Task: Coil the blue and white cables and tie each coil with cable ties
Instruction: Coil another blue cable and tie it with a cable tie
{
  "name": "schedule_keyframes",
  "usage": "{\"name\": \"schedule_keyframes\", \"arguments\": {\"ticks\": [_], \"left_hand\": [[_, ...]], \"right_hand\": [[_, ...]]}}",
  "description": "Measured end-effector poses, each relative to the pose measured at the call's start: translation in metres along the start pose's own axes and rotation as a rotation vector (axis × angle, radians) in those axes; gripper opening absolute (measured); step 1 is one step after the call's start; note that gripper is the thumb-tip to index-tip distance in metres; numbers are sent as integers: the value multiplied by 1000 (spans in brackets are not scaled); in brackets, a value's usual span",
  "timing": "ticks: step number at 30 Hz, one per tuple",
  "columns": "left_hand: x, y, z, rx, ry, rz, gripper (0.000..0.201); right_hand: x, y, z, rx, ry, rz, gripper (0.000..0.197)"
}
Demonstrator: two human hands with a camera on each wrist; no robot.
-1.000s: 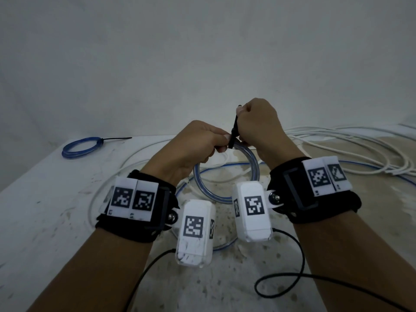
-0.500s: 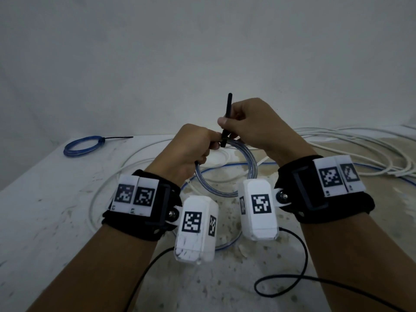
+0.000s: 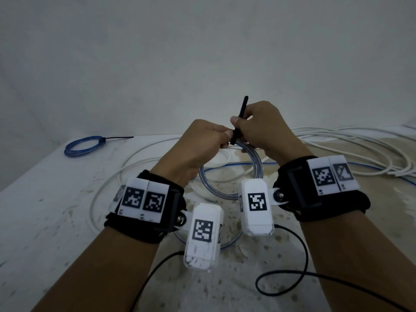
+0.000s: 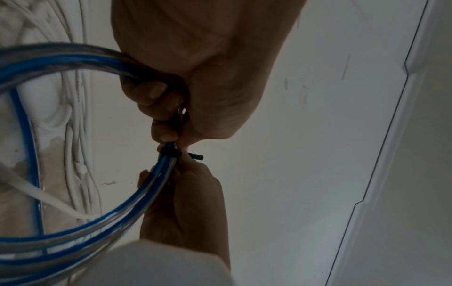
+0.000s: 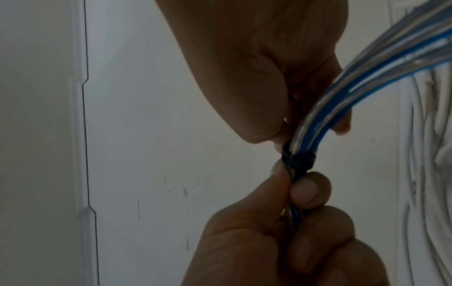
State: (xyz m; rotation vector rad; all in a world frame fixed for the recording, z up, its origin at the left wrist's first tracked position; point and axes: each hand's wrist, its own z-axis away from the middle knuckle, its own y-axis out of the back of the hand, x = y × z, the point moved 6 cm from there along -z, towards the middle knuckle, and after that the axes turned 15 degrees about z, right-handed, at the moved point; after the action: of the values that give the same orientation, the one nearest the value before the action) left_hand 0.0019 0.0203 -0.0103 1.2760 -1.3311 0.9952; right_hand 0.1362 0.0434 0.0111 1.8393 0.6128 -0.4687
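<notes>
Nearest to me, over the near middle of the table [image 3: 45,221], my left hand [image 3: 198,145] and right hand [image 3: 263,129] meet above the surface, knuckles almost touching. Between them hangs the blue coil [image 3: 231,179], lifted off the table so the loops fall together under their own weight and I can work all the way round the bundle. The left hand is curled round the gathered strands just beside the tie, pinching them tight; I judge that grip is there to keep the loops from springing apart while the tie closes. The right hand pinches the free tail of the black cable tie [image 3: 239,120], which sticks up and away from the bundle, the direction a tail has to be drawn to cinch it. In the wrist views the tie's band already sits snug around the strands, so I take this coil as nearly fastened, with perhaps a last tug left.

Beyond the hands, loose white cable [image 3: 360,149] sprawls across the middle and toward the far right edge, not yet coiled, and a single blue strand runs among it. At the far left corner lies a finished blue coil [image 3: 83,145] with its own tie tail pointing right, set well apart from the work.
</notes>
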Motion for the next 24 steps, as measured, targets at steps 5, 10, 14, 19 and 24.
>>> {"name": "schedule_keyframes", "arguments": {"ticks": [5, 10, 14, 19, 24], "left_hand": [[1, -2, 1, -20, -21, -36, 22], [-4, -8, 2, -70, -31, -152, 28], [-7, -10, 3, -76, -19, -164, 29], [-12, 1, 0, 9, 55, -42, 27], [-10, 8, -4, 50, 77, 12, 29]], "right_hand": [[2, 4, 1, 13, 5, 47, 33], [10, -2, -3, 35, -66, 125, 36], [14, -7, -2, 46, -101, 163, 27], [13, -12, 0, 13, -111, -166, 35], [8, -17, 10, -258, -157, -428, 29]]}}
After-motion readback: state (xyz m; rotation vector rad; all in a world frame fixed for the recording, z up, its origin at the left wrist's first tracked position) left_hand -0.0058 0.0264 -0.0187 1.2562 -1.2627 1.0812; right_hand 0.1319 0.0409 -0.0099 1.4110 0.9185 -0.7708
